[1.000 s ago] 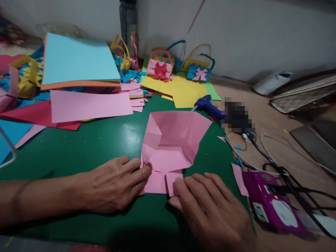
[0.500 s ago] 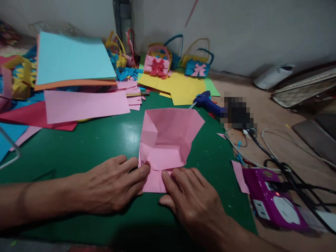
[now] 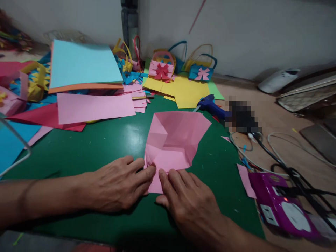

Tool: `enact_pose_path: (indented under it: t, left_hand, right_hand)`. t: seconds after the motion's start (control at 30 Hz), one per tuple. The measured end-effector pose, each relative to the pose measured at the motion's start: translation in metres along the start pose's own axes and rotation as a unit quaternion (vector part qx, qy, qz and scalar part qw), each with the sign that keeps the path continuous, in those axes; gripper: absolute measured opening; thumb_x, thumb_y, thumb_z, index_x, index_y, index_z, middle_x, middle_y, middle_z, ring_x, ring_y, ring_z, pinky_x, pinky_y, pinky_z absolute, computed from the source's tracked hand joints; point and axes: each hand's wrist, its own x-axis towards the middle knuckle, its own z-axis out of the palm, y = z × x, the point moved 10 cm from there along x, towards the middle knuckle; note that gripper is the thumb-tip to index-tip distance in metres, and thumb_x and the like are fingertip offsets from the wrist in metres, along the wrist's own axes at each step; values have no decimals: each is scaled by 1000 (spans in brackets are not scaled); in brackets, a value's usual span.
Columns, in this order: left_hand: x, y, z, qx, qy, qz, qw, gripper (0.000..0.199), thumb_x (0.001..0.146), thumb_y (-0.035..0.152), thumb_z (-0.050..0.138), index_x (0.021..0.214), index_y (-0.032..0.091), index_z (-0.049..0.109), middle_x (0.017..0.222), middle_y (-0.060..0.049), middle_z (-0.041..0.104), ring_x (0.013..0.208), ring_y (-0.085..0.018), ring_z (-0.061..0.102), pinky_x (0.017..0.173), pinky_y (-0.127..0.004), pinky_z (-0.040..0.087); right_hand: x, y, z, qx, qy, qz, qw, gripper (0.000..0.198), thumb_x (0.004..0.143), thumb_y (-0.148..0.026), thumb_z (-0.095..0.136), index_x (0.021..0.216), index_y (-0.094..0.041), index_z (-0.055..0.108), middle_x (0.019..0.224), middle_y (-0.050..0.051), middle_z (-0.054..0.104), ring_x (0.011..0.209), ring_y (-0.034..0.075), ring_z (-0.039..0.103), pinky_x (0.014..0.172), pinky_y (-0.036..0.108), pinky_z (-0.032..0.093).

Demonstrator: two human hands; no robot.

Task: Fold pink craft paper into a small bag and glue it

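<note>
A half-folded pink paper [image 3: 178, 156] lies before me, its far part standing up like an open box and its near flap flat. My left hand [image 3: 123, 182] is closed on the paper's near left corner, thumb and index finger pressed at the crease. The fingers of my right hand [image 3: 183, 194] lie extended across the near flap, pressing it down close to my left fingertips. Much of the flap is hidden under the right hand.
Coloured sheets [image 3: 85, 66] and a pink strip [image 3: 96, 108] lie at the left. Small paper bags [image 3: 161, 70] stand at the back. A blue glue gun [image 3: 210, 104] lies to the right, near cables and a purple power box [image 3: 283, 206] beyond the green table's [image 3: 112, 136] edge.
My right hand has slid left along the near flap, closer to my left hand, covering more of it. The left hand stays at the corner. The whole view has shifted slightly.
</note>
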Motion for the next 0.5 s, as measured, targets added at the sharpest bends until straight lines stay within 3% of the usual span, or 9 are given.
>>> enact_pose_path:
  t: [0.23,0.37,0.5]
  left_hand:
    - [0,-1,1,-17,-7,0,1000,23,90,17,33,90,16,55,102,-9,55,76,-20,45,53,-32,32]
    - [-1,-2,-1,-31,4,-1,1000,23,89,18,34,92,15,56,102,-10,56,76,-20,46,52,-32,34]
    - [-4,1,-7,2,40,13,999,24,88,16,34,89,13,58,106,-14,57,71,-20,48,50,-33,35]
  right_hand:
    - [8,-11,-2,17,54,-31,998,38,92,-28,33,92,-5,64,101,18,62,89,24,55,66,34,44]
    - [15,-4,-6,74,59,-20,995,42,93,-31,29,90,-6,64,91,15,65,78,21,57,64,32,46]
    - [22,6,-10,98,66,7,993,34,91,-12,29,84,-10,63,76,9,64,68,17,55,57,28,43]
